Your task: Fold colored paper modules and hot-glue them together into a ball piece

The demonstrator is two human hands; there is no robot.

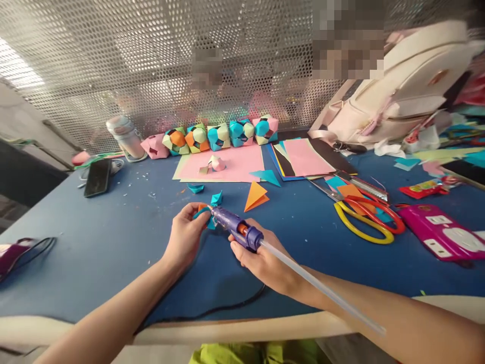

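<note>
My right hand [261, 253] is wrapped round a purple hot glue gun [233, 225], and a long clear glue stick [322, 285] juts from its back end. The gun's nozzle points left, at the folded blue and orange paper [202, 210] pinched in my left hand [185, 232]. Whether the nozzle touches the paper I cannot tell. Just beyond my left hand lie small blue folded paper pieces [216, 197]. An orange folded paper [256, 196] rests to the right of them, near the gun. My left fingers partly cover the piece they hold.
Several folded paper balls [220, 136] line the back by a perforated metal screen [170, 65]. Scissors [366, 222], a box cutter [366, 187] and a pink case [443, 232] lie right. A backpack [401, 86] stands behind. A phone [97, 178] and bottle [127, 139] sit left. A black cord [227, 307] runs in front.
</note>
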